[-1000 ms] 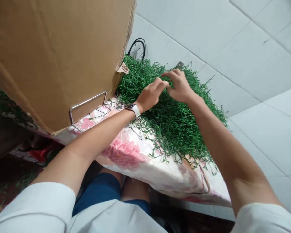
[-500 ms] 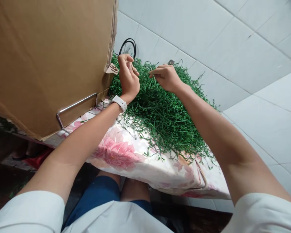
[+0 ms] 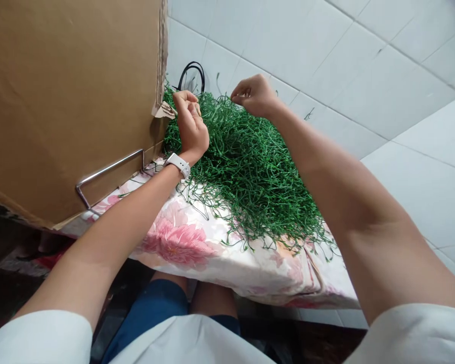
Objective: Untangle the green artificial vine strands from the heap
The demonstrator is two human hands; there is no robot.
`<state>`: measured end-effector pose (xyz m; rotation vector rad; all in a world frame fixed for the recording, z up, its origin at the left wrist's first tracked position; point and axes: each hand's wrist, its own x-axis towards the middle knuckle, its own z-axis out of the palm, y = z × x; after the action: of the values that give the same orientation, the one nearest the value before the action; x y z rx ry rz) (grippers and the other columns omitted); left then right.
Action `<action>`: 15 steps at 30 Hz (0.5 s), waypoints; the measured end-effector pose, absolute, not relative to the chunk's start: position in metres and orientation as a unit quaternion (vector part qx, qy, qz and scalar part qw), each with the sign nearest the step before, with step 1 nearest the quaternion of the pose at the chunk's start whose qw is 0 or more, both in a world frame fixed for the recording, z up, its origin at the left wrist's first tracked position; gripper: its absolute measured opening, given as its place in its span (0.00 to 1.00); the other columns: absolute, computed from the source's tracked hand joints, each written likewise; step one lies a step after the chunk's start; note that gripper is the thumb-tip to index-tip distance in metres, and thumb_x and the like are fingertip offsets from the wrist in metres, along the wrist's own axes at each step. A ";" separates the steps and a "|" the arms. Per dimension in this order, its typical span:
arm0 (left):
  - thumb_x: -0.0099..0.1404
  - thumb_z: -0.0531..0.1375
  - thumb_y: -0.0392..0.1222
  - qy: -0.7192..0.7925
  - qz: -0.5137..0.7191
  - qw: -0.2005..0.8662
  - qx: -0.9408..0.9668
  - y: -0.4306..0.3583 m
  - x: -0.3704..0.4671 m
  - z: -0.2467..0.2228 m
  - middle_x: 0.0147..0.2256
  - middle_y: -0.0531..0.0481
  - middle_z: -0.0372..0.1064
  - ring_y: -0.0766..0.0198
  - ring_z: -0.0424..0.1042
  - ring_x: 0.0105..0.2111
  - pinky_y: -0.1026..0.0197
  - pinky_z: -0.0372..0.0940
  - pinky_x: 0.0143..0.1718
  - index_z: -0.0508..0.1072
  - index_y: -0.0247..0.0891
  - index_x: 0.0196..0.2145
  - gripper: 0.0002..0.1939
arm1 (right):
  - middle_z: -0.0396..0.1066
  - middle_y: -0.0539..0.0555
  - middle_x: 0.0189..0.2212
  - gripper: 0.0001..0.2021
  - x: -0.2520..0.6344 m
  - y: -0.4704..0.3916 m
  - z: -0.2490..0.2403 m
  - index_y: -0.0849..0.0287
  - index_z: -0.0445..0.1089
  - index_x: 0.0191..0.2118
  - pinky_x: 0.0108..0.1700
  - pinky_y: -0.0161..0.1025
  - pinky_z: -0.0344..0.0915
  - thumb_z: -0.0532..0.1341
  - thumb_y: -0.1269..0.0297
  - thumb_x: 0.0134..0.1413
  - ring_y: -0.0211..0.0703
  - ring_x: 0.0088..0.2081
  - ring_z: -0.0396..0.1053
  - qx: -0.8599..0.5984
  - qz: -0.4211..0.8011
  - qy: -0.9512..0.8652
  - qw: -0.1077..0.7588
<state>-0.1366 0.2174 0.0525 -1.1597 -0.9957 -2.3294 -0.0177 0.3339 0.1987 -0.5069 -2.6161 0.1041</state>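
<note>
Heap of thin, wiry green plastic strands (image 3: pixel 250 177), tangled, on a floral cloth (image 3: pixel 182 242) right of a cardboard box (image 3: pixel 68 101). Left hand (image 3: pixel 191 124) and right hand (image 3: pixel 256 96), curled, each pinch strands at the far edge.

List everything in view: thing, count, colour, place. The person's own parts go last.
green plastic stems: one big tangled pile, green, on the floral cloth against the wall
floral cloth: one, white with pink flowers, covering the surface under the pile
cardboard box: one, brown, upper left, beside the pile
metal bracket: one, silver, at the box's lower edge
black cable: one loop, black, behind the pile at the wall
tiled wall: white, right and behind
watch: one, white band, on the left wrist
left hand: grip pinched shut on a stem, near the box
right hand: grip pinched shut, raised over the pile's far edge
</note>
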 end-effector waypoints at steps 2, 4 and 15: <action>0.75 0.38 0.68 -0.370 -0.809 0.205 -0.408 0.217 -0.138 0.048 0.37 0.48 0.59 0.60 0.67 0.34 0.54 0.66 0.41 0.57 0.45 0.46 0.25 | 0.72 0.48 0.29 0.04 -0.021 0.329 0.206 0.61 0.79 0.38 0.42 0.37 0.62 0.68 0.75 0.57 0.32 0.31 0.60 -0.182 -0.027 -0.967 0.177; 0.75 0.37 0.68 -0.410 -0.773 0.204 -0.439 0.215 -0.137 0.043 0.36 0.48 0.60 0.59 0.69 0.36 0.52 0.67 0.45 0.59 0.45 0.49 0.27 | 0.76 0.52 0.35 0.03 -0.022 0.325 0.214 0.62 0.78 0.38 0.49 0.40 0.66 0.68 0.72 0.58 0.35 0.37 0.67 -0.173 -0.091 -0.974 0.113; 0.77 0.47 0.48 -0.765 -0.292 0.106 -0.565 0.173 -0.110 0.037 0.55 0.35 0.67 0.46 0.76 0.49 0.51 0.70 0.46 0.75 0.35 0.54 0.22 | 0.72 0.58 0.55 0.18 -0.037 0.335 0.299 0.60 0.70 0.57 0.56 0.51 0.73 0.60 0.55 0.69 0.48 0.55 0.72 -0.300 -0.237 -0.923 0.041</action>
<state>-0.1096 0.1726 0.0374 -1.6638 -2.2537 -0.8594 -0.0374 0.3348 0.2992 -0.9176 -2.8270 -0.7273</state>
